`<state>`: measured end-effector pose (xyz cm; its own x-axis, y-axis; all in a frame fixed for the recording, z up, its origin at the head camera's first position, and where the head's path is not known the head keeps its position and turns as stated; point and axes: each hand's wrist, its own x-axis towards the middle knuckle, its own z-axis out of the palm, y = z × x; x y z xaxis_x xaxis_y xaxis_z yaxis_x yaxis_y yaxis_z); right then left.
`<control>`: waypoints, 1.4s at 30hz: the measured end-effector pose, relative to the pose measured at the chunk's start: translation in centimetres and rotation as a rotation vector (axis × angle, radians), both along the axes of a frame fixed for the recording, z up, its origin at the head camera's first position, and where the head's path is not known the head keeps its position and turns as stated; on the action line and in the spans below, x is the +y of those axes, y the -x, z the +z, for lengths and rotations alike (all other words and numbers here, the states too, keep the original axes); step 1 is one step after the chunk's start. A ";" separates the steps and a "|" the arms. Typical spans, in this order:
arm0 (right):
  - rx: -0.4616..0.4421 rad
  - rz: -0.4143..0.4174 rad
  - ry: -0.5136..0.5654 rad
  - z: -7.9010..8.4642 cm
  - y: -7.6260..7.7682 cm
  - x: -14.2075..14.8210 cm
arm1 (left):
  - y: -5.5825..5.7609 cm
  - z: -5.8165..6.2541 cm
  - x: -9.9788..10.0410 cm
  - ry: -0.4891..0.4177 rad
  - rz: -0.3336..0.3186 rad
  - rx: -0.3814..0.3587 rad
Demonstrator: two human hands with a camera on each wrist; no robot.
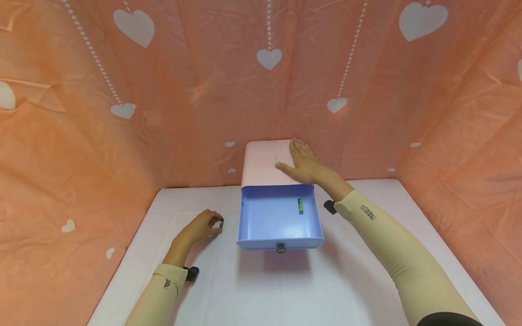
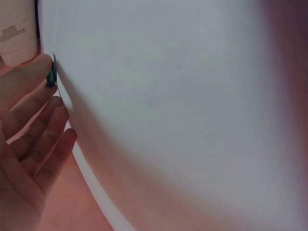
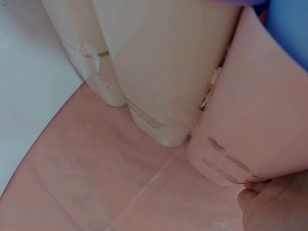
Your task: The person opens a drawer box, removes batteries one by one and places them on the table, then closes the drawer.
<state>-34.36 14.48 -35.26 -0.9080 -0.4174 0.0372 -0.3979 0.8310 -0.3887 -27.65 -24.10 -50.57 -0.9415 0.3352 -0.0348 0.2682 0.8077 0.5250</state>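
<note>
In the head view, a small cabinet with a pink top (image 1: 267,163) has its blue drawer (image 1: 265,217) pulled out. One green battery (image 1: 300,206) lies inside the drawer, toward its right side. My right hand (image 1: 303,165) rests on the pink top with fingers spread, the fingertips at its back edge. To the left of the drawer, my left hand (image 1: 201,226) pinches a second dark green battery (image 1: 221,223) between thumb and finger, low over the white table. That battery (image 2: 51,76) is partly hidden by the fingers in the left wrist view.
A white table surface (image 1: 281,299) lies under everything. Orange cloth with white hearts (image 1: 269,104) hangs behind and on both sides. The drawer front carries a small ring pull (image 1: 280,248). The right wrist view shows the cabinet's scuffed cream side (image 3: 159,72).
</note>
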 end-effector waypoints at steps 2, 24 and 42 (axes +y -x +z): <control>0.002 -0.001 -0.002 0.0 0.0 0.0 | 0.0 0.0 0.0 -0.001 0.006 -0.001; 0.005 -0.009 0.008 0.0 0.1 -0.1 | -0.3 0.3 0.0 -0.008 -0.005 0.003; 0.002 -0.014 0.005 0.0 -0.2 -0.1 | -0.4 0.7 0.0 -0.051 -0.003 0.000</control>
